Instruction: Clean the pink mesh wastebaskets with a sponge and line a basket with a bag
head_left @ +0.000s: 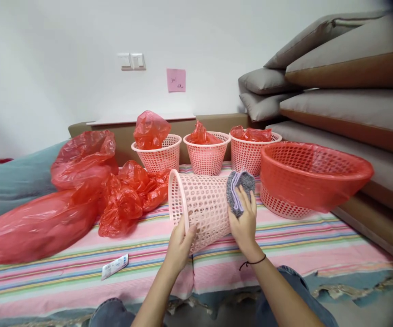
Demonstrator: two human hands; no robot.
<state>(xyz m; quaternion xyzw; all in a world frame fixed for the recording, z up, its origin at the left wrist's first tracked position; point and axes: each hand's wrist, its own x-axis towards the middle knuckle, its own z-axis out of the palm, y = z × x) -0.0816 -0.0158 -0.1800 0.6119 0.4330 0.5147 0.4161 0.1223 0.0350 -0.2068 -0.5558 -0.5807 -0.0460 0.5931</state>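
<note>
A pink perforated plastic wastebasket (203, 204) lies tipped on its side in front of me, its open mouth facing left. My left hand (180, 245) grips its rim from below, thumb on the outer wall. At the basket's base end, my right hand (243, 218) presses a folded grey cloth with lilac edging (246, 182) against it. The cloth hides most of the base. A dark thin band circles my right wrist.
Behind stand three pink wastebaskets (207, 156) with red plastic bags bunched inside. Another basket, lined with a red bag (298, 181), is on the right, near stacked grey cushions (349, 109). Loose red bags (81, 190) spread leftward. A white label (115, 266) lies on the striped cloth (142, 272).
</note>
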